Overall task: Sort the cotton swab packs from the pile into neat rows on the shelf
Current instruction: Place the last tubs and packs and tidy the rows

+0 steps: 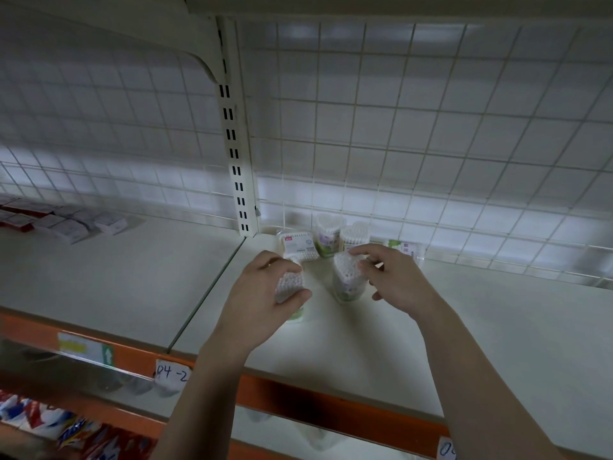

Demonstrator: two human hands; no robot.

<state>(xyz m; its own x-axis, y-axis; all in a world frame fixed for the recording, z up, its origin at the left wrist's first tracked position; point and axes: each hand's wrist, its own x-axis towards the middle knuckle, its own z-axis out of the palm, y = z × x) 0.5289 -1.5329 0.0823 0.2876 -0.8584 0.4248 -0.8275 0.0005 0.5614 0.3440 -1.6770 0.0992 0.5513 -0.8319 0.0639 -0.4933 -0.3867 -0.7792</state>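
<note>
Head view: early. Counted four swab packs (pixel 326 235) beside slotted upright (pixel 236 154); clasping fifth pack (pixel 289 285) in left grip (pixel 262 293), sixth pack (pixel 346 277) in right grip (pixel 394 277).

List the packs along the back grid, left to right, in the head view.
Red-label flat pack → purple-label tub → second tub → green-label flat pack.

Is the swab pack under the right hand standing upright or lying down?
Upright: the pack stands on the shelf, swab tips facing up.
</note>
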